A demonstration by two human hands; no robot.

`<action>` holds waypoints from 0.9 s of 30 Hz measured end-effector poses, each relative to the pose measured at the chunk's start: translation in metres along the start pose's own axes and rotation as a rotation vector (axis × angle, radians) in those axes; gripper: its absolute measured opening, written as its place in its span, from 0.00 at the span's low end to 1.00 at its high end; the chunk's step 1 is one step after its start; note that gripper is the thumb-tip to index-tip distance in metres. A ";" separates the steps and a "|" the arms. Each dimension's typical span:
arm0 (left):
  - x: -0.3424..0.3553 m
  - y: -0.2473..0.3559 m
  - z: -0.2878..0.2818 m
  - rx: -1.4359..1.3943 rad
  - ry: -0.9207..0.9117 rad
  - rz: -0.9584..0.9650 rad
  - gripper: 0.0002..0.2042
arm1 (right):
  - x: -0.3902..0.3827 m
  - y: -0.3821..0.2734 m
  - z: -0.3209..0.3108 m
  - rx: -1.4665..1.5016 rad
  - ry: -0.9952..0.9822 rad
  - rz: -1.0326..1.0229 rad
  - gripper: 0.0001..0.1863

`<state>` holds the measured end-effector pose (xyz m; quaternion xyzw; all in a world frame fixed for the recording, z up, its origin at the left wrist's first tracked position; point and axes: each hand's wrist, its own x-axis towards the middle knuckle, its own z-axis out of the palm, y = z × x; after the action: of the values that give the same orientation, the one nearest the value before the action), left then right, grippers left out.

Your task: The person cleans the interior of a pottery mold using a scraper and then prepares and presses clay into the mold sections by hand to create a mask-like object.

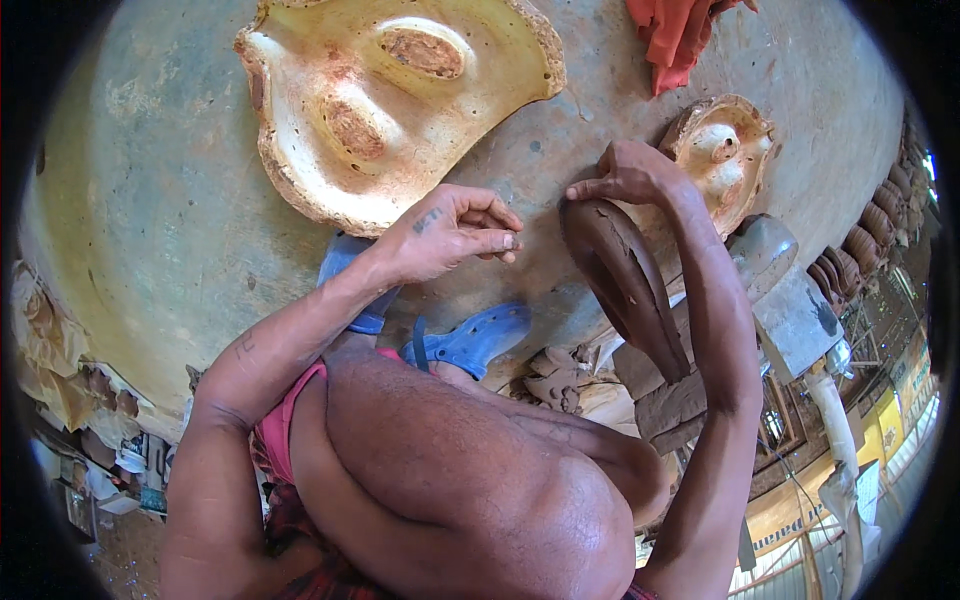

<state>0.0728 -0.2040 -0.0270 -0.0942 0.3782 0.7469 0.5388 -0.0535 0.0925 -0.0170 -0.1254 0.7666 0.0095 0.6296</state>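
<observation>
A dark brown wet clay piece [625, 280], curved like a shell, stands tilted on a block just right of centre. My right hand [622, 176] rests on its top edge, fingers pressed against the clay. My left hand [447, 232] hovers just left of the piece with fingertips pinched together, possibly on a small bit of clay; it does not touch the piece. My bent knee [500, 480] fills the lower middle.
A large cream plaster mould [300, 120] with two hollows lies on the concrete floor [150, 220] at top. A smaller mould [725, 150] sits behind the clay piece. Blue clogs [475, 340] are below my left hand, a red cloth [675, 35] at top, and clay pots [880, 220] at right.
</observation>
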 end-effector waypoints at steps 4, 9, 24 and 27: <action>0.001 -0.004 -0.002 0.005 0.000 0.026 0.10 | -0.010 -0.009 -0.011 -0.012 0.049 -0.020 0.39; 0.001 -0.004 -0.002 0.005 0.002 0.022 0.11 | -0.040 -0.020 -0.020 0.009 0.138 -0.015 0.34; -0.002 0.011 0.012 -0.042 0.029 -0.004 0.15 | -0.185 -0.034 -0.018 0.221 0.511 -0.154 0.23; 0.011 0.041 0.043 -0.178 -0.055 0.072 0.23 | -0.205 -0.049 -0.004 0.317 0.937 -0.106 0.22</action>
<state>0.0440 -0.1728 0.0164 -0.1072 0.2985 0.7988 0.5112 -0.0113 0.0814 0.1893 -0.0577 0.9518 -0.1969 0.2281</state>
